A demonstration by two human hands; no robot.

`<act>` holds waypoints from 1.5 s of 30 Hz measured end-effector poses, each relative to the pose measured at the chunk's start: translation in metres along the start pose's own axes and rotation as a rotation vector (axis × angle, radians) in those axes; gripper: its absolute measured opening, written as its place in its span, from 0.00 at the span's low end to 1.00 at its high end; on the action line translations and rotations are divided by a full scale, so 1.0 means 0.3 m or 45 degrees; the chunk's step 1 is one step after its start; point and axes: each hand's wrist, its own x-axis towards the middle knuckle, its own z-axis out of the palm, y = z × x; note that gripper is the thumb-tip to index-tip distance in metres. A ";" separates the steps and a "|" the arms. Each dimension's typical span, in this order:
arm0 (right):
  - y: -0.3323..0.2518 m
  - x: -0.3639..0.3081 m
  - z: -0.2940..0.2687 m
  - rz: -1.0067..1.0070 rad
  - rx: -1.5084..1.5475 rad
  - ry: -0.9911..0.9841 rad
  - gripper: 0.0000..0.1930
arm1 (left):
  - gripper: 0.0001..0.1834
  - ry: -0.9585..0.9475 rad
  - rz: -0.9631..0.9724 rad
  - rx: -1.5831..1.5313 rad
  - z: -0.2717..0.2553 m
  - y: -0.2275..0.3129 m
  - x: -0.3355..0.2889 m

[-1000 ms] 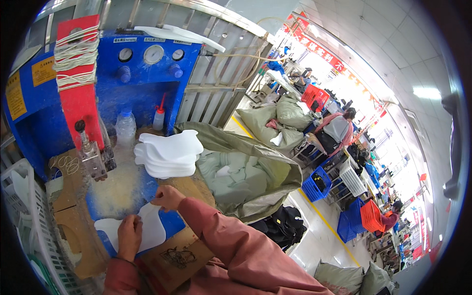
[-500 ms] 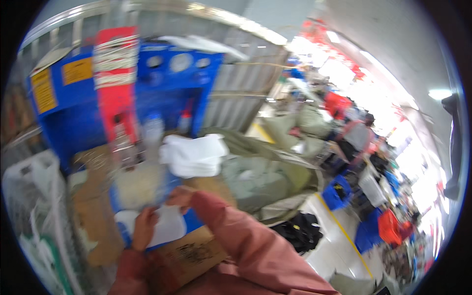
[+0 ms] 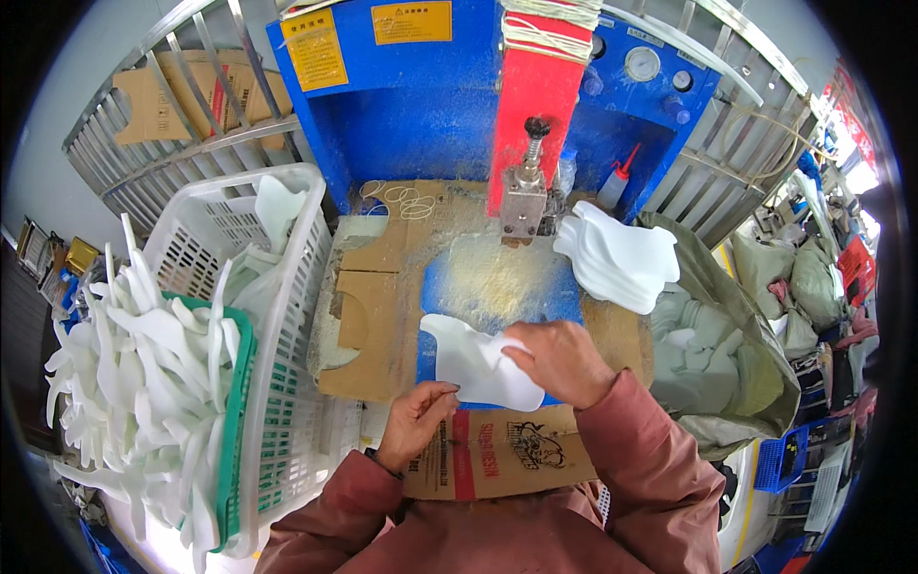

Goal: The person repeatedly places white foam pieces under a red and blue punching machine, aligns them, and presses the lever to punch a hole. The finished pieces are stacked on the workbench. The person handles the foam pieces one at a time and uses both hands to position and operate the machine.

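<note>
A thin, white shaped foam sheet (image 3: pixel 478 365) lies over the near part of a blue pad on the bench, curled up in its middle. My right hand (image 3: pixel 564 364) pinches the sheet's right half between thumb and fingers. At its lower left edge, the closed fingertips of my left hand (image 3: pixel 418 421) meet the sheet. Pale powder (image 3: pixel 497 273) covers the blue pad (image 3: pixel 564 306) beyond. Above it hangs a metal press head (image 3: pixel 523 206) on a red arm (image 3: pixel 540 86). A stack of white sheets (image 3: pixel 620 253) sits to the right.
White baskets (image 3: pixel 287 383) heaped with white cut pieces (image 3: pixel 143 354) stand at left. A blue machine housing (image 3: pixel 411 124) rises behind. At right, an open sack (image 3: pixel 765 383) holds more pieces. A red-tipped bottle (image 3: pixel 615 187) stands by the housing. Cardboard (image 3: pixel 516 454) covers the bench's near edge.
My view has swung left and steadied, bringing the baskets into full sight. My left hand has moved down to the sheet's lower edge; the right still holds the sheet.
</note>
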 end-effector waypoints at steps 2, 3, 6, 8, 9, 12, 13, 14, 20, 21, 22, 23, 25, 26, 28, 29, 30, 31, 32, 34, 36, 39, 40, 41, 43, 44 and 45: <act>0.040 0.023 -0.025 0.049 0.084 -0.039 0.09 | 0.11 -0.049 0.049 0.422 -0.005 -0.014 0.016; 0.061 0.040 -0.037 0.061 0.107 -0.038 0.11 | 0.12 -0.055 0.190 0.557 -0.002 -0.024 0.027; 0.115 0.063 -0.092 0.586 0.737 -0.255 0.14 | 0.13 -0.050 0.283 0.749 0.000 -0.058 0.064; 0.129 0.064 -0.122 0.580 0.879 -0.229 0.16 | 0.11 -0.039 0.115 0.519 -0.019 -0.077 0.081; 0.136 0.055 -0.145 0.567 0.922 -0.209 0.16 | 0.12 0.059 0.041 0.355 -0.040 -0.080 0.085; 0.131 0.026 -0.190 0.527 1.081 -0.181 0.15 | 0.15 0.230 -0.067 -0.040 -0.104 -0.087 0.074; 0.122 0.008 -0.198 0.498 1.042 -0.186 0.15 | 0.16 0.214 -0.057 -0.066 -0.116 -0.091 0.072; 0.115 -0.006 -0.205 0.450 1.011 -0.194 0.16 | 0.18 0.198 -0.057 -0.104 -0.127 -0.094 0.076; 0.064 -0.187 -0.190 0.248 0.686 -0.066 0.14 | 0.28 0.367 -0.015 -0.588 -0.214 -0.057 0.106; 0.067 -0.208 -0.182 0.264 0.705 -0.038 0.14 | 0.32 0.334 -0.024 -0.596 -0.226 -0.043 0.108; 0.071 -0.226 -0.172 0.248 0.702 -0.028 0.14 | 0.33 0.214 -0.014 -0.631 -0.241 -0.025 0.113; 0.076 -0.242 -0.162 0.241 0.696 -0.024 0.14 | 0.34 0.103 -0.008 -0.646 -0.254 -0.005 0.117; 0.088 -0.265 -0.147 0.207 0.690 -0.013 0.14 | 0.34 -0.046 0.018 -0.594 -0.265 0.039 0.119; 0.093 -0.273 -0.140 0.182 0.690 -0.003 0.14 | 0.35 -0.088 0.036 -0.525 -0.262 0.062 0.118; 0.101 -0.288 -0.129 0.176 0.711 0.007 0.14 | 0.35 -0.173 0.085 -0.381 -0.259 0.113 0.118; 0.105 -0.295 -0.125 0.195 0.732 0.006 0.14 | 0.35 -0.216 0.115 -0.306 -0.256 0.135 0.119; 0.109 -0.302 -0.121 0.217 0.756 0.003 0.15 | 0.36 -0.256 0.141 -0.244 -0.252 0.156 0.119; 0.114 -0.309 -0.117 0.222 0.759 0.006 0.15 | 0.37 -0.256 0.123 -0.187 -0.245 0.172 0.116; 0.120 -0.315 -0.112 0.231 0.767 0.005 0.15 | 0.38 -0.251 0.101 -0.144 -0.239 0.185 0.113; 0.131 -0.329 -0.099 0.242 0.782 0.003 0.15 | 0.40 -0.241 0.032 -0.059 -0.231 0.204 0.103; 0.142 -0.339 -0.085 0.238 0.796 0.005 0.15 | 0.41 -0.229 -0.047 0.024 -0.228 0.215 0.095; 0.153 -0.346 -0.070 0.210 0.828 -0.029 0.15 | 0.36 -0.261 -0.150 0.185 -0.229 0.226 0.095; 0.154 -0.346 -0.067 0.191 0.811 -0.029 0.15 | 0.34 -0.293 -0.134 0.278 -0.230 0.230 0.098; 0.154 -0.345 -0.066 0.163 0.798 -0.020 0.15 | 0.33 -0.329 -0.118 0.349 -0.230 0.235 0.102; 0.153 -0.344 -0.069 0.130 0.783 -0.017 0.15 | 0.30 -0.406 -0.046 0.471 -0.225 0.246 0.116; 0.152 -0.344 -0.073 0.131 0.785 -0.025 0.15 | 0.30 -0.448 0.004 0.520 -0.220 0.252 0.121; 0.151 -0.346 -0.077 0.133 0.786 -0.033 0.15 | 0.29 -0.494 0.047 0.552 -0.212 0.258 0.125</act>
